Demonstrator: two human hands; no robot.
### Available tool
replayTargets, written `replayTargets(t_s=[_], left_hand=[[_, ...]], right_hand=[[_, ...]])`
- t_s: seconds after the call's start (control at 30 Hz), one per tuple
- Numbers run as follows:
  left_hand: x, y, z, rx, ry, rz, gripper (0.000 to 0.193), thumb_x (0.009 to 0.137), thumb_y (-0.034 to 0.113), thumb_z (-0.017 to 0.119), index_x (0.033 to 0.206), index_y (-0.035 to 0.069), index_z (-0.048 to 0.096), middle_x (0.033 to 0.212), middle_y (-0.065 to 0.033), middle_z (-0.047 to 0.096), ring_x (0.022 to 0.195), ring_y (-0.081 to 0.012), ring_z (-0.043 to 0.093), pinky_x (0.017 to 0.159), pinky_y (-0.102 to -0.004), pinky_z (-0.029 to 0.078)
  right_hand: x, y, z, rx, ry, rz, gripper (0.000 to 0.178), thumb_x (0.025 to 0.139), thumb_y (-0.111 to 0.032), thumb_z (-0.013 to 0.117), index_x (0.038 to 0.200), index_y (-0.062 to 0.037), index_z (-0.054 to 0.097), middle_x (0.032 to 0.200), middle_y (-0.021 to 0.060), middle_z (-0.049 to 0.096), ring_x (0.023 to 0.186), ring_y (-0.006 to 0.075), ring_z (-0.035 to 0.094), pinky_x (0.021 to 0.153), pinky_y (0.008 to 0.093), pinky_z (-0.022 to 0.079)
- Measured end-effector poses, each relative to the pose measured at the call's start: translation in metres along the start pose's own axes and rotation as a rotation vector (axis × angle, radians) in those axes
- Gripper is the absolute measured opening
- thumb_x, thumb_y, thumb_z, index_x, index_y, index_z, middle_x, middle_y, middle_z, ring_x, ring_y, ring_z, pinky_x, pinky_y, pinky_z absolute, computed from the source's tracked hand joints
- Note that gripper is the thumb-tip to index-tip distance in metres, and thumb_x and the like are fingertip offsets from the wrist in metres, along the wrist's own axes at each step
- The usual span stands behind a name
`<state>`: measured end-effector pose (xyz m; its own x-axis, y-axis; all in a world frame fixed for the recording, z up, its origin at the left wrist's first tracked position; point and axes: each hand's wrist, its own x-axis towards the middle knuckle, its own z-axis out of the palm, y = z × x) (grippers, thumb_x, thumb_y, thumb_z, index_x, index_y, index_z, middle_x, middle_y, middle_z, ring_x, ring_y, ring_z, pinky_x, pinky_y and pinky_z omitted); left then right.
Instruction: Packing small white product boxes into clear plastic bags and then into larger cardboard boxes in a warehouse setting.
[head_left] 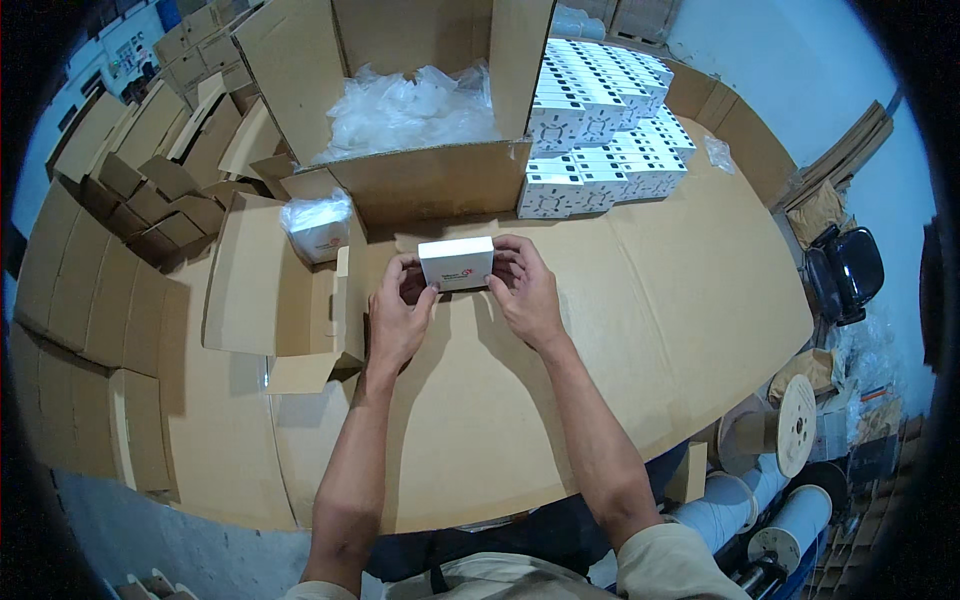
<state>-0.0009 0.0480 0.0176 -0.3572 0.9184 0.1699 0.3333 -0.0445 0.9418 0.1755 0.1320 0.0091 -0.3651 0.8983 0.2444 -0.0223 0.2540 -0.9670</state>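
Between my two hands is a small white box (456, 264) with a red mark on its front, held upright just above the cardboard-covered table. The fingers of my left hand (400, 310) close on its left end. My right hand (525, 295) grips the right end, thumb at the lower front corner. To the left stands an open brown carton (240, 285); a similar white box in clear plastic wrap (320, 230) sits at its far end. Beyond my hands, a large open carton (440, 182) holds a heap of clear plastic bags (415, 108).
Many white boxes are stacked in rows (600, 125) at the back right. More brown cartons (90, 290) crowd the left side. A loose plastic bag (718, 155) lies near the table's far right edge. Wire spools (795, 425) and a black chair (845, 275) stand beyond the table's right side.
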Motion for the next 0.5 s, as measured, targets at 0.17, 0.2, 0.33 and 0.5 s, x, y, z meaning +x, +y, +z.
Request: replayTargets(t_s=[0.17,0.2,0.33,0.5], left_hand=[[-0.001,-0.006,-0.001,0.023,-0.004,-0.032,0.039,0.093,-0.002,0.065,0.128,0.003,0.051,0.116,-0.0155,0.069,0.110,-0.0220,0.067,0.097,-0.0349,0.052],[0.000,-0.008,-0.001,0.027,-0.003,-0.010,0.039,0.092,-0.002,0.065,0.128,0.002,0.051,0.115,-0.0153,0.069,0.111,-0.0226,0.067,0.097,-0.0351,0.052],[0.000,-0.010,-0.003,0.052,-0.016,0.001,0.041,0.091,-0.002,0.065,0.129,0.001,0.049,0.116,-0.0158,0.069,0.113,-0.0238,0.066,0.099,-0.0354,0.051],[-0.002,-0.002,0.001,-0.017,0.024,0.053,0.054,0.085,-0.001,0.066,0.135,-0.001,0.045,0.128,-0.0205,0.060,0.124,-0.0286,0.059,0.106,-0.0398,0.047]], right_hand=[[-0.002,-0.005,-0.001,-0.049,-0.032,0.028,0.044,0.088,0.013,0.060,0.128,-0.0013,0.051,0.116,0.0143,0.067,0.108,0.0209,0.068,0.093,0.0327,0.056],[-0.002,-0.005,-0.002,-0.042,-0.043,0.041,0.044,0.087,0.013,0.060,0.128,-0.0011,0.051,0.116,0.0144,0.067,0.108,0.0211,0.068,0.093,0.0328,0.056],[-0.003,-0.006,-0.002,-0.082,-0.057,0.031,0.043,0.087,0.012,0.060,0.127,-0.0005,0.051,0.116,0.0142,0.067,0.108,0.0224,0.068,0.095,0.0343,0.056],[-0.003,-0.006,-0.004,-0.108,-0.121,-0.004,0.049,0.086,0.016,0.051,0.132,0.0002,0.048,0.126,0.0176,0.062,0.115,0.0265,0.065,0.097,0.0363,0.055]])
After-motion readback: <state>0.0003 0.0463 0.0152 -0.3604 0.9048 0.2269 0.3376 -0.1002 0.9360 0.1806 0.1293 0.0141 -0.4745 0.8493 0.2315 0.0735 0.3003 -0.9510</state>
